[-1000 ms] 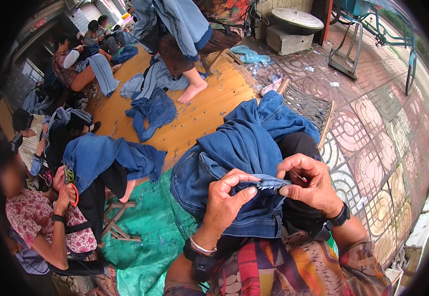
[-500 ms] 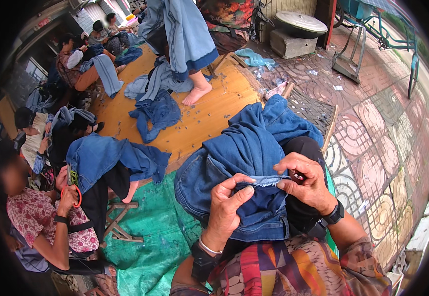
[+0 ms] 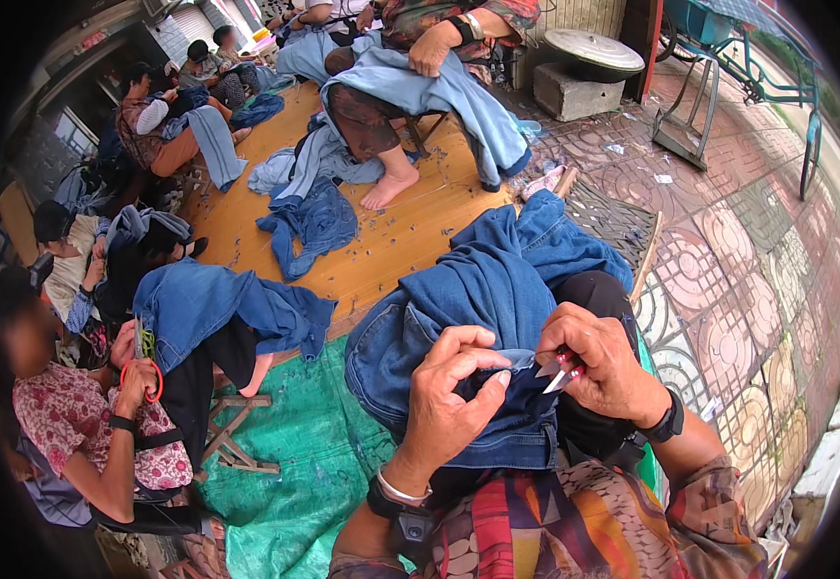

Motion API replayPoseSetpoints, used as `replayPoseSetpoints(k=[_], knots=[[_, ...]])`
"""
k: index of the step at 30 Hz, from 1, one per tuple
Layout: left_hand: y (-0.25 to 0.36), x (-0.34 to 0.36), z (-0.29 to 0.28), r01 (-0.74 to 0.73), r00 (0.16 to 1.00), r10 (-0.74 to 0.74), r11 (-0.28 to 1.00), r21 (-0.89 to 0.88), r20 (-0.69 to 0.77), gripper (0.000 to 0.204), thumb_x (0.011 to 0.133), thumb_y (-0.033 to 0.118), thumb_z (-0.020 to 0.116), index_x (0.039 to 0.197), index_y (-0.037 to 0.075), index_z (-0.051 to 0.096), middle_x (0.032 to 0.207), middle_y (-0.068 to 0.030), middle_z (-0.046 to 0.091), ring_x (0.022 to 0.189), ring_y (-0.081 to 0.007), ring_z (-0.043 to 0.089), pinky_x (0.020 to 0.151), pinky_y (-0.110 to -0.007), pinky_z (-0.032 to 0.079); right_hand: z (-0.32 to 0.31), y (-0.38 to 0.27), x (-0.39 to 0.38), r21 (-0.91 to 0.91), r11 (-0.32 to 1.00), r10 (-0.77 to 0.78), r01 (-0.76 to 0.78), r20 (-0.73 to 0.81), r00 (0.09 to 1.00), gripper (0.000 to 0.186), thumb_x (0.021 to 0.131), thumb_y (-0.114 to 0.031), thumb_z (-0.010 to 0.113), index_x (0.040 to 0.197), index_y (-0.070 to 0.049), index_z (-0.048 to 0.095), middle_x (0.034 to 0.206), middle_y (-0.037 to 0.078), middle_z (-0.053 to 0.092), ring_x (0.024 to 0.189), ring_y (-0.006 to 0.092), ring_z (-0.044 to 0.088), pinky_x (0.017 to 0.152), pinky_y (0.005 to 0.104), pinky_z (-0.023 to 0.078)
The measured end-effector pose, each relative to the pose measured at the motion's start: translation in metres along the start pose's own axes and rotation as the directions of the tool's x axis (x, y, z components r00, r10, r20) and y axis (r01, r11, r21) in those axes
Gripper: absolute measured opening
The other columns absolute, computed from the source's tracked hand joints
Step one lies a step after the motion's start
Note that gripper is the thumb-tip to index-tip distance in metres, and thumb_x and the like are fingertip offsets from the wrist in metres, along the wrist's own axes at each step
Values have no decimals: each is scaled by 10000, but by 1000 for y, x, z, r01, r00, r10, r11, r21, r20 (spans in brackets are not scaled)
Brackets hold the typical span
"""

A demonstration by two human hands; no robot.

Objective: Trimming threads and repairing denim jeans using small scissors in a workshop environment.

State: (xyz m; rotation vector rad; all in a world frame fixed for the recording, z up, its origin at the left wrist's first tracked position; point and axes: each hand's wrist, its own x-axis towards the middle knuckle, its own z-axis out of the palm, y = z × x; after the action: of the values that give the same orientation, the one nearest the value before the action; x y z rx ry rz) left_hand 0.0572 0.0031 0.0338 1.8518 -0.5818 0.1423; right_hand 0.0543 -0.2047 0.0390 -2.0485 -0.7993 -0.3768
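- At the far left, a co-worker in a red-and-white patterned top [image 3: 63,405] grips orange-handled scissors [image 3: 159,379]; blue denim [image 3: 183,294] covers that person's lap
- Near that person's legs, a wooden folding stool [image 3: 241,399] stands on a green sheet [image 3: 314,425]; beyond it, a yellow-brown board [image 3: 391,261] bears rumpled denim [image 3: 309,227] and small scraps; another co-worker's bare foot [image 3: 389,189] rests there
- The left hand [image 3: 454,396] has its thumb and fingers slightly parted, fingertips beside the pale cloth edge [image 3: 520,357]; I cannot tell whether they pinch it
- The jeans [image 3: 478,299] lie bunched across the person's lap, reaching beyond both hands; the cloth edge is between the hands
- Small red-and-silver snips [image 3: 560,374], blades parted and pointing left, sit just beside that edge; the right hand [image 3: 594,362] has its fingers curled closely around them
- Farther right, a woven seat [image 3: 608,227] stands near patterned paving [image 3: 729,289]
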Motion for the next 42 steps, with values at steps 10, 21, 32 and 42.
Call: replayPoseSetpoints(k=[10,21,32,42], knots=[[-1,2,13,-186,981,190,973,134,-23,127,765,-27,686,874,12,634,873,-83,638,795,-165,617,716,-269,481,-2,-3,-6,350,915,213,-202,7,977,102,840,5,599,855,-20,502,774,46,479,668,148,463,603,260,379],[-21,-6,13,321,917,-392,611,-723,76,104,855,-18,647,959,-8,654,885,-11,641,812,-59,580,743,-182,463,23,18,-16,644,664,426,-380,92,900,148,943,-178,597,885,-46,568,766,-62,461,690,34,374,610,202,323],[-14,-5,17,244,954,-300,761,-601,7,216,837,65,703,1015,-23,620,943,-45,638,825,-79,579,758,-210,467,6,6,11,426,865,258,-267,82,963,189,844,-123,701,781,-17,558,692,48,523,637,126,485,569,279,386],[-23,-2,16,247,969,-239,909,-335,68,130,816,56,710,874,-54,673,783,-17,589,753,-74,534,684,-213,431,-8,23,-1,760,478,553,-440,129,823,328,880,-277,686,1064,-10,640,854,-16,605,762,41,487,688,207,404]])
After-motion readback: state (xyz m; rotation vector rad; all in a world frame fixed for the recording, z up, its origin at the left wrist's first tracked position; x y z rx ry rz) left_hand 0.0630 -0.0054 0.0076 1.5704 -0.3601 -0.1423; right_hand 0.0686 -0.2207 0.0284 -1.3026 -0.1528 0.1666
